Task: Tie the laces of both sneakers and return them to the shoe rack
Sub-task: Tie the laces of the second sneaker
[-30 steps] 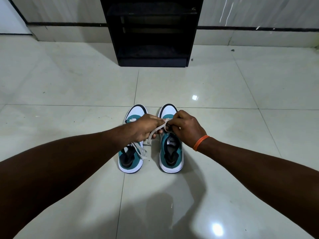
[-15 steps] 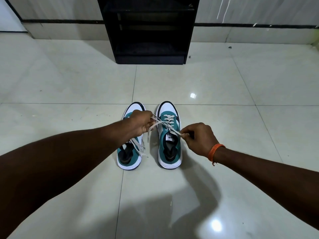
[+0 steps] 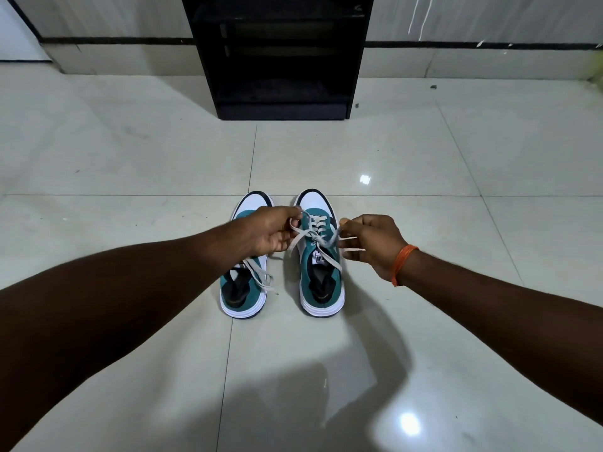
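Two teal and white sneakers stand side by side on the tiled floor, toes pointing away from me. My left hand (image 3: 272,231) pinches one white lace end of the right sneaker (image 3: 321,275), and my right hand (image 3: 372,244) pinches the other end. The laces (image 3: 315,234) cross over that shoe's tongue, pulled out to both sides. The left sneaker (image 3: 244,288) lies partly under my left hand, its loose laces hanging over its right side. The black shoe rack (image 3: 280,57) stands ahead against the wall, its shelves dark.
Glossy pale floor tiles (image 3: 424,151) stretch between the sneakers and the rack. The wall with a dark stripe (image 3: 473,45) runs behind the rack. An orange band sits on my right wrist (image 3: 403,264).
My hands were together over the right sneaker a second ago. They have since drawn apart sideways, pulling the lace ends taut, and the right hand has moved slightly back toward the shoe.
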